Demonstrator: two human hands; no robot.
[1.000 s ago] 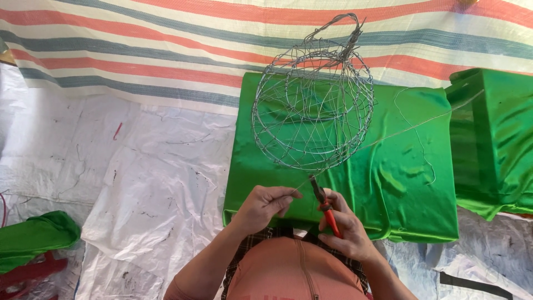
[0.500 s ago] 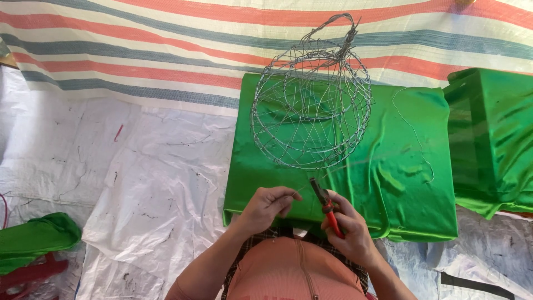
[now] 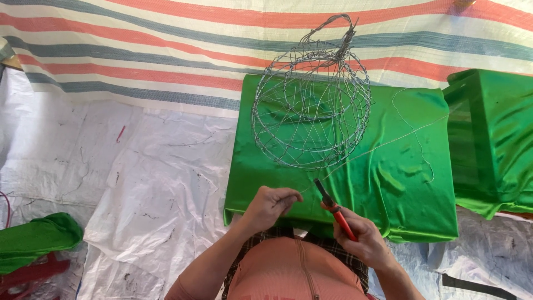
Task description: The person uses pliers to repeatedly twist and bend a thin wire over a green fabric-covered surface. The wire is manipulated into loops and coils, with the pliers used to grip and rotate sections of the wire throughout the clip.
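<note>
The left hand (image 3: 270, 204) is curled at the near edge of a green cloth (image 3: 388, 189), its fingertips pinched together on the end of a thin wire (image 3: 383, 147) that runs from there away to the right across the cloth. The right hand (image 3: 363, 240) sits just to the right of it and a little nearer, closed around the red handles of a pair of pliers (image 3: 332, 206); the dark nose of the pliers points up and to the left, ending close beside the wire, though whether it grips the wire cannot be told. Just beyond both hands a round wire cage (image 3: 311, 103) lies on the far half of the cloth, a twisted loop at its far end reaching onto a striped tarp (image 3: 139, 50). To the left of the cloth lies a white plastic sheet (image 3: 133, 183). A second green bundle (image 3: 491, 139) sits at the right, and a smaller green roll (image 3: 36, 239) at the near left.
</note>
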